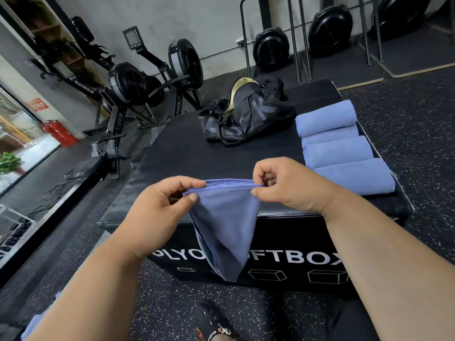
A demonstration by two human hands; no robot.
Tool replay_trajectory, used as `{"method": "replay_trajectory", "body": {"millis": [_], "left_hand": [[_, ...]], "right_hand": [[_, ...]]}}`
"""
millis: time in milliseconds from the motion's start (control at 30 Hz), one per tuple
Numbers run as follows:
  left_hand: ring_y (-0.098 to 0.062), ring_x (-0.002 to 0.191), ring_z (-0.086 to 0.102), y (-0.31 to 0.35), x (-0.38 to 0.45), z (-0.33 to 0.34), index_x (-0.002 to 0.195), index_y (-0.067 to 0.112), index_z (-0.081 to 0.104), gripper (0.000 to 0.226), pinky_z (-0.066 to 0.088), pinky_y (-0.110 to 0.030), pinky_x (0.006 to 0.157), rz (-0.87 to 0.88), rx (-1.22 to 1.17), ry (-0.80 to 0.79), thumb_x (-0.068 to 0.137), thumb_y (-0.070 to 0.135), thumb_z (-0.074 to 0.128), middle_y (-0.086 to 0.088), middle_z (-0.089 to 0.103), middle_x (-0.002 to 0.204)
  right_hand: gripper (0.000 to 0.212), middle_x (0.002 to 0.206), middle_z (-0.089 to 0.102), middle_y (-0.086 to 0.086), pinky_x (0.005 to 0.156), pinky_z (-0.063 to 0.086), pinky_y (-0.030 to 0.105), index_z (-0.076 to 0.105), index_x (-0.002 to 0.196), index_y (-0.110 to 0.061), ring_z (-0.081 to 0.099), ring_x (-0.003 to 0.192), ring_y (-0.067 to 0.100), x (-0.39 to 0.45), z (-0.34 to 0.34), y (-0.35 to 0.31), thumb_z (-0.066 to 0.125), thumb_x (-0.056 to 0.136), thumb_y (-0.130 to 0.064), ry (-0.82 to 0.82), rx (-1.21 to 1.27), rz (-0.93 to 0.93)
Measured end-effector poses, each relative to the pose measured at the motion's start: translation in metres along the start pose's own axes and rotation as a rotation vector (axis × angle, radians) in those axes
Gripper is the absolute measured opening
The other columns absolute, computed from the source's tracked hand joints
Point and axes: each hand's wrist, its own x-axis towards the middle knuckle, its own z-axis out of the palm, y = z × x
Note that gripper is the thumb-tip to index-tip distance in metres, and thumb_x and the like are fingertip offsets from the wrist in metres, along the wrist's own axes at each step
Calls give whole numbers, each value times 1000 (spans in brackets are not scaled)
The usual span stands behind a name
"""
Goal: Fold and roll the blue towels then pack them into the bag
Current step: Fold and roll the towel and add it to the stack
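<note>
Head view looks down past a dark shoe (pixel 216 326) with orange and white trim on speckled black rubber flooring (pixel 81 254). Both bare forearms reach forward. The left hand (pixel 157 207) pinches one top corner of a blue towel (pixel 225 225) between thumb and curled fingers; the right hand (pixel 280 183) pinches the other corner the same way. Held in the air in front of the box, the towel is soft, matte cloth with a stitched hem along its top edge, several layers showing there, and it hangs down narrowing to a point.

Behind it stands a black padded box (pixel 172 153) with a smooth, slightly shiny cover; white capitals on its front read "PLYO" and "FTBOX", the middle hidden by the towel, above outline drawings of blocks. On the box top at the right lie four rolled blue towels (pixel 337 143) side by side, touching. Further back on the box sits a black fabric bag (pixel 248 114), slumped, with a gold-coloured lining at its mouth and large grey letters I cannot read whole.

Beyond, a black rowing machine (pixel 128 89) marked "ROWER" stands by the grey wall, with a red fire extinguisher (pixel 57 132) at the left.
</note>
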Motion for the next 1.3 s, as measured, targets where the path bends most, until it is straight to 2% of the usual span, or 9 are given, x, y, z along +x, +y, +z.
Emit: {"method": "replay_trajectory", "body": {"millis": [233, 400, 533, 667, 800, 967, 1067, 1167, 1300], "left_hand": [[-29, 96, 73, -14, -4, 4, 113, 39, 76, 24, 58, -47, 97, -124, -10, -96, 90, 32, 77, -3, 78, 104], [-13, 86, 70, -13, -4, 12, 91, 28, 77, 17, 55, -31, 88, -136, -89, -60, 97, 13, 74, 1, 78, 92], [-13, 89, 69, -14, -1, 11, 89, 23, 77, 5, 54, -37, 94, -129, -202, 13, 90, 27, 80, -1, 78, 93], [-18, 91, 68, -18, 2, 12, 83, 21, 77, 36, 54, -40, 96, -161, -455, 70, 66, 48, 94, -5, 74, 91], [-11, 82, 67, -20, 7, 17, 75, 26, 73, 36, 57, -31, 85, -209, -547, 101, 56, 44, 98, 2, 70, 84], [-15, 95, 67, -18, 11, 8, 129, 39, 68, 37, 52, -46, 106, -204, -230, 8, 94, 28, 74, 13, 71, 96], [-7, 96, 68, -13, 12, -1, 108, 36, 76, 14, 50, -37, 100, -157, 37, -142, 104, 27, 65, 14, 77, 101], [-4, 76, 57, -6, 13, -3, 94, 32, 73, 14, 44, -31, 81, -150, 110, -95, 104, 27, 64, 18, 66, 81], [-6, 77, 59, -3, 17, -6, 93, 33, 73, 14, 47, -33, 80, -143, 183, -32, 102, 27, 65, 6, 71, 87]], "right_hand": [[18, 67, 56, 3, 62, 39, 32, 64, 82, -14, 45, 63, 14, -3, 1, -12, 71, 86, 2, 100, 114, -101], [19, 74, 59, 2, 64, 42, 26, 67, 87, -13, 48, 68, 14, -6, 0, -20, 69, 90, 5, 108, 219, -132], [21, 78, 60, 2, 67, 44, 22, 67, 93, -17, 49, 70, 13, -3, -1, -16, 70, 93, 4, 161, 286, -119], [24, 76, 63, -8, 68, 46, 20, 66, 103, -21, 51, 71, 12, 1, -1, -11, 71, 95, 1, 205, 347, -98], [24, 75, 62, -13, 68, 44, 16, 67, 106, -22, 51, 68, 7, 3, 4, -10, 73, 95, -2, 220, 340, -89], [23, 78, 64, -11, 69, 46, 17, 69, 104, -24, 52, 71, 10, 5, 9, -8, 74, 94, -3, 197, 359, -60], [23, 80, 65, -9, 73, 46, 22, 70, 106, -25, 53, 73, 14, 4, 8, -5, 74, 95, -5, 195, 375, -48], [25, 81, 64, -7, 79, 47, 33, 71, 105, -29, 52, 79, 22, 4, 6, -3, 74, 95, -6, 197, 442, -46], [33, 86, 65, 2, 73, 52, 30, 69, 117, -23, 58, 79, 20, 4, 7, -6, 69, 96, 3, 108, 487, -22]]}}
